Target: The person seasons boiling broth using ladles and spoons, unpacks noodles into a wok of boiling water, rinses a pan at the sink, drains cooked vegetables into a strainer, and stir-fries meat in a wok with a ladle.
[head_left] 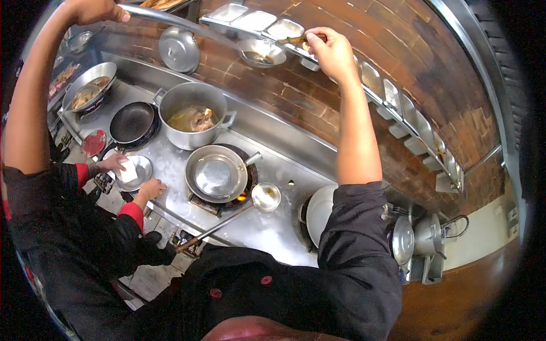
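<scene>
My left hand [94, 10] is closed at the upper left around the end of a long metal handle. The handle slopes right, blurred, to a shallow ladle bowl [261, 52] with dark contents, making it a large ladle. My right hand [330, 51] is raised beside that bowl, thumb and fingers pinched on a thin brown utensil [293, 40] whose tip reaches the bowl's rim; its kind is unclear. Right behind both stand metal containers [286, 28] on a wall shelf. Below, a steel pan [216, 173] sits over a flame, with another ladle [266, 197] lying at its right.
A large pot [194, 113] holds meat in liquid. A black frying pan [132, 122] and a wok of food [88, 88] stand farther left. At lower left, a co-worker's hands [151, 189] hold a white cloth and a metal bowl [136, 172]. A lid [179, 50] leans on the wall.
</scene>
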Tool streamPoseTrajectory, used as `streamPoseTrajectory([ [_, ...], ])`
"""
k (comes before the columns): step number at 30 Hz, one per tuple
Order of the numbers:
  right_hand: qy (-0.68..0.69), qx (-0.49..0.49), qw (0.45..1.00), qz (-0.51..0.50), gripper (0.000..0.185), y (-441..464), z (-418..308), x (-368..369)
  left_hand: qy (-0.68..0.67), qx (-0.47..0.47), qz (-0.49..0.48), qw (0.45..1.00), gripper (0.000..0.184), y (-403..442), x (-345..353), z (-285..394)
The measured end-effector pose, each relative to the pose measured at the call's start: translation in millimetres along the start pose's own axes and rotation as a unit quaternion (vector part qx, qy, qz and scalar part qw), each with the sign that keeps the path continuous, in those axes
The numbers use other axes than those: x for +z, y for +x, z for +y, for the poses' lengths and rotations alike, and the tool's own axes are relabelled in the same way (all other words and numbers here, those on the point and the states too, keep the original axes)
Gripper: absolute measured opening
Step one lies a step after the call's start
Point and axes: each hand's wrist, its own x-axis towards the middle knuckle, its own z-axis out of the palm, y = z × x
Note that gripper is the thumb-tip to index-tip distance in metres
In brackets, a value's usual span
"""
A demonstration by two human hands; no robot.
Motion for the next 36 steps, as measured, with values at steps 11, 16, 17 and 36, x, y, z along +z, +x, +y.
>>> streamPoseTrajectory([
  [11,-0.223,0.054,0.972,0.052,0.022,74,62,46,0.021,0.022,0.011,0.999,0.042,0,-10,11],
  [16,0.015,0.246,0.967,0.069,0.026,88,99,42,0.016,0.027,0.002,1.000,0.043,5,-6,6],
  [17,-0.018,0.210,0.970,0.123,0.027,90,107,43,0.015,0.026,0.002,1.000,0.043,5,-4,5],
  [36,-0.107,-0.099,0.986,0.075,0.028,39,-17,30,0.020,-0.012,-0.007,1.000,0.055,2,-10,-6],
])
